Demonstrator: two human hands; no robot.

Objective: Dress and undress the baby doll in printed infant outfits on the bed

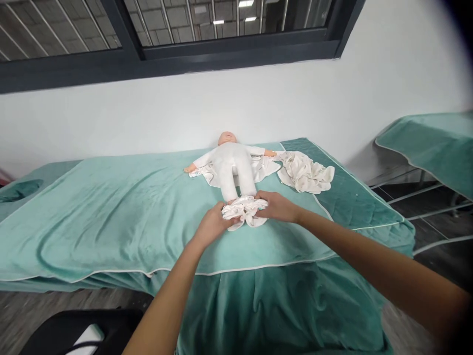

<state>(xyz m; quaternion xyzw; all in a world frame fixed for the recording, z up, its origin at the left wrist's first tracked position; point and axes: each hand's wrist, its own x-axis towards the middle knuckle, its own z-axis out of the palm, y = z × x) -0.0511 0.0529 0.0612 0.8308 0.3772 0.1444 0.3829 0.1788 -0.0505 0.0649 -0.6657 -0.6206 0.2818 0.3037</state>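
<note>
A baby doll (234, 158) with a white cloth body lies on its back on the green bed, its arms spread and its legs toward me. Bunched at its feet is a small white printed garment, seemingly baby pants (244, 209), with two short lobes hanging down. My left hand (216, 224) grips the pants' left side. On the right side, my right hand (275, 206) pinches the gathered edge between thumb and fingers. The doll's feet are mostly hidden by the bunched cloth. Under the doll's back and arms lies another white printed garment (266, 167), spread out.
A crumpled pale cloth (305, 172) lies right of the doll. The green bed cover (111, 212) has a white-piped front edge. Behind are a white wall and a barred window (229, 22). A black chair (81, 330) stands front left, and another green bed (436, 143) is at right.
</note>
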